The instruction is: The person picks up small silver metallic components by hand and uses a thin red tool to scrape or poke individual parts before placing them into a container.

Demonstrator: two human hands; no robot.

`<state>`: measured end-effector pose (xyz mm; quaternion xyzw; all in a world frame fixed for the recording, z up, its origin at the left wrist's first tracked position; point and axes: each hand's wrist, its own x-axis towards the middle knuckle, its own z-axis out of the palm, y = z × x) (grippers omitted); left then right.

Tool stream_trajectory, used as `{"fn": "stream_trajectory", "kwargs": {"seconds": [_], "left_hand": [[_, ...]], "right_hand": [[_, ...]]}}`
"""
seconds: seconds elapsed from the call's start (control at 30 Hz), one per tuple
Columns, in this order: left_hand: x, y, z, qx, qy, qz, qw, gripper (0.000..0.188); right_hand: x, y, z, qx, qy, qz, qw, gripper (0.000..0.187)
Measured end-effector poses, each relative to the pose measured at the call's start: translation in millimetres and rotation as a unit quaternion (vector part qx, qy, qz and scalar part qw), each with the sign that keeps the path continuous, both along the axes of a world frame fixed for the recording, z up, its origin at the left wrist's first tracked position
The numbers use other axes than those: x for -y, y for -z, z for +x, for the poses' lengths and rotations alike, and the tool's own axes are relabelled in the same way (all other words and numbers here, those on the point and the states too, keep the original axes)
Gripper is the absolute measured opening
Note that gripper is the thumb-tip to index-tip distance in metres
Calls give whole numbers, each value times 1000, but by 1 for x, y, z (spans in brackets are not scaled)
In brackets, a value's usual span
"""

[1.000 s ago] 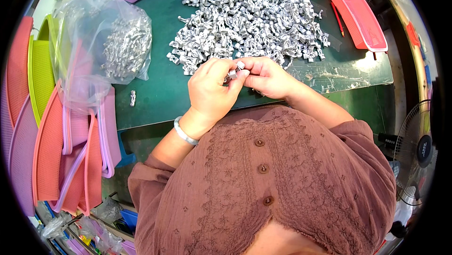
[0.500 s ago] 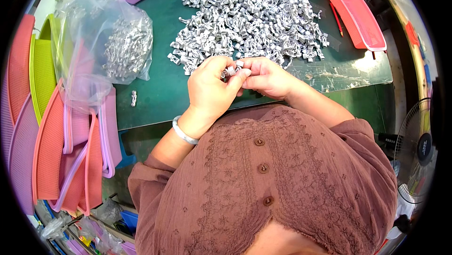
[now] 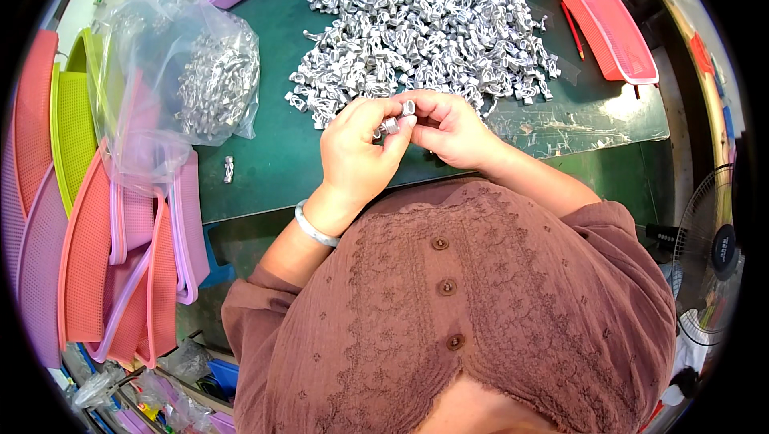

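Observation:
My left hand (image 3: 352, 146) is closed around a few small silver metal parts (image 3: 388, 126), which show between its thumb and fingers. At its thumb tip, one ring-like silver metal part (image 3: 408, 107) is pinched where both hands meet. My right hand (image 3: 458, 131) has its fingers curled against that part; its inner fingertips are partly hidden. Just beyond the hands lies a large heap of the same small looped silver parts (image 3: 424, 30) on the green tabletop (image 3: 280, 170). A single silver part (image 3: 229, 169) lies apart, left of my left hand.
A clear plastic bag (image 3: 216, 86) of silver parts stands at the left, beside stacked pink, purple and lime baskets (image 3: 84, 258). A red basket (image 3: 613, 34) and a red pencil (image 3: 573, 31) are at the right. A fan (image 3: 709, 250) stands beyond the table's right end.
The fingers of both hands have shifted slightly. One silver part now stands out more plainly at the left thumb tip, its round opening showing.

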<state>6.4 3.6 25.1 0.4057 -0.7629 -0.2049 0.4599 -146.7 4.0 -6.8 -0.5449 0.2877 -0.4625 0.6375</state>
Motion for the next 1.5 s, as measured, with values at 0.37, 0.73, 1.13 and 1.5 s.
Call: {"fn": "stream_trajectory", "kwargs": {"seconds": [0.37,0.73,1.13,1.5], "left_hand": [[-1,5,5,-38,4,2,999,9],[4,5,12,-311,55,548,774,15],[-3,15,1,-405,44,513,755,11],[-2,24,-3,-454,128,491,732,21]], "right_hand": [[-3,2,-2,-57,30,-41,997,26],[-12,-21,-10,149,-69,202,965,39],[-14,-20,-17,177,-79,241,951,40],[-12,-13,-17,21,24,66,997,52]]}}
